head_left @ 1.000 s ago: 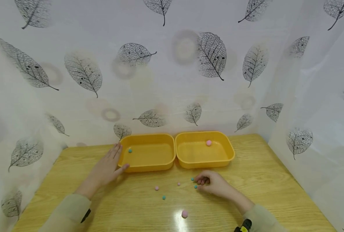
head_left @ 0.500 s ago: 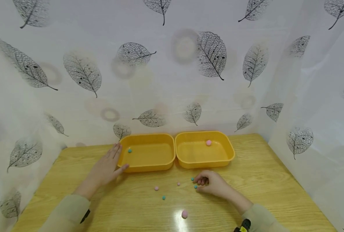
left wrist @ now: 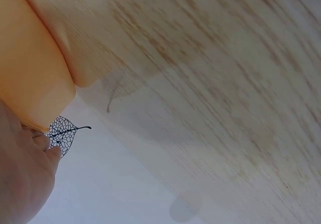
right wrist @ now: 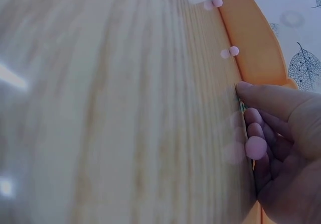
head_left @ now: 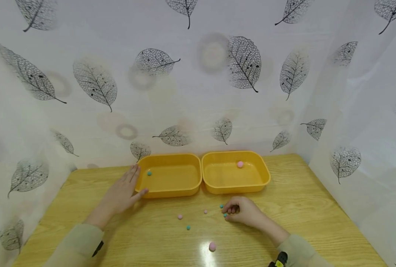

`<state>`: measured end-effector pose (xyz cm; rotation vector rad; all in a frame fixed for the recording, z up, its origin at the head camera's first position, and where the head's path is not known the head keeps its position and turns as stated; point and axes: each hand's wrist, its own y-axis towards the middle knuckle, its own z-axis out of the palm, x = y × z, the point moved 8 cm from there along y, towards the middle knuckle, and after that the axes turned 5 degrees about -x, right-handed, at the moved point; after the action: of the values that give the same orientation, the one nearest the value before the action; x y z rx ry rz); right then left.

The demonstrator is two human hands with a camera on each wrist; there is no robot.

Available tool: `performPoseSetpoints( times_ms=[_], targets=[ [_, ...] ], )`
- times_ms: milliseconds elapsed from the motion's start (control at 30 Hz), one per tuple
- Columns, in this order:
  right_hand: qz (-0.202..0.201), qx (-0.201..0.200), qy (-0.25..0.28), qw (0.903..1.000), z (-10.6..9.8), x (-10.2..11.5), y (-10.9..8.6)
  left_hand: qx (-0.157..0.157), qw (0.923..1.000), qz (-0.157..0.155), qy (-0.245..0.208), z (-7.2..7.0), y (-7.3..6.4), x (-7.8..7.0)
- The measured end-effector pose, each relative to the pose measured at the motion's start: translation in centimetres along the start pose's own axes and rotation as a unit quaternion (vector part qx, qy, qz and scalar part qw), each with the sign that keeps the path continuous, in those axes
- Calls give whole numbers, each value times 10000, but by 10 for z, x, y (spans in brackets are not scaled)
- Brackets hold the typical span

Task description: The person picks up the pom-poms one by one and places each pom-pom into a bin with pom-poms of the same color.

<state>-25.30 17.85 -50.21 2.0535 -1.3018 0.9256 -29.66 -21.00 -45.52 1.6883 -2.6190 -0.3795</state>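
Note:
My left hand (head_left: 122,191) rests against the left end of the left yellow tray (head_left: 171,193), fingers along its side and thumb at its front corner. A small teal ball (head_left: 149,173) lies inside that tray. On the table in front of the right yellow tray (head_left: 233,190), my right hand (head_left: 246,212) has its thumb and index finger around a small teal ball (head_left: 225,215). Just beyond the index fingertip sits another teal ball (head_left: 221,206). In the right wrist view, a pink ball (right wrist: 256,147) shows against the curled fingers of this hand.
Several loose balls lie on the wooden table (head_left: 144,241): a small pink ball (head_left: 205,211), another pink ball (head_left: 180,217), a teal ball (head_left: 188,227) and a larger pink ball (head_left: 212,246). The right tray holds a pink ball (head_left: 240,164). A leaf-patterned curtain (head_left: 198,100) hangs behind.
My right index fingertip has come in closer to the thumb, around the nearer teal ball. The left hand and both trays stay where they were.

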Motion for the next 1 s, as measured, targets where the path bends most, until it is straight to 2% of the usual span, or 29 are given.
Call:
performPoseSetpoints(
  times_ms=[400, 633, 1000],
  targets=[
    [-86, -83, -55, 9999, 0, 5, 0, 7, 10000, -15, -52, 3, 0, 3],
    [147, -110, -2, 9998, -1, 1, 2, 12, 10000, -28, -38, 2, -1, 2],
    [557, 114, 301, 9979, -2, -4, 4, -16, 10000, -1, -21, 1, 0, 1]
  ],
)
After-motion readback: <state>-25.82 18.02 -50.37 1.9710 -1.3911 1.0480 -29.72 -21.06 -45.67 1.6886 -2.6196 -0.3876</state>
